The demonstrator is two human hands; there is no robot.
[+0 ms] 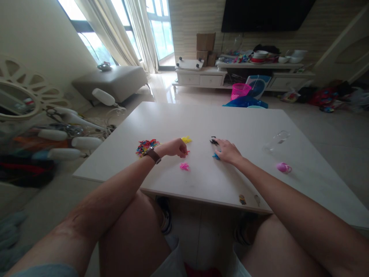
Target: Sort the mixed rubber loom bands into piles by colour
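Note:
On the white table (178,119) lie small colourful pieces, too small to make out their kind, sorted by colour. My left hand (179,148), with a brown-strapped watch on the wrist, is closed with its fingertips down at a few red pieces (188,152); what the fingers hold is hidden. Just beyond it sits a yellow pile (186,139), and nearer me a pink pile (184,166). A mixed multicoloured pile (146,147) lies to the left. My right hand (228,151) is open, fingers reaching to a black pile (213,141), thumb side by a blue pile (216,156).
Towards the table's right are a clear plastic container (281,136) and a purple-pink round object (284,167). Stickers (242,199) are at the near edge. A white multi-armed lamp (83,143) stands left; a pink basket (241,91) is beyond the table.

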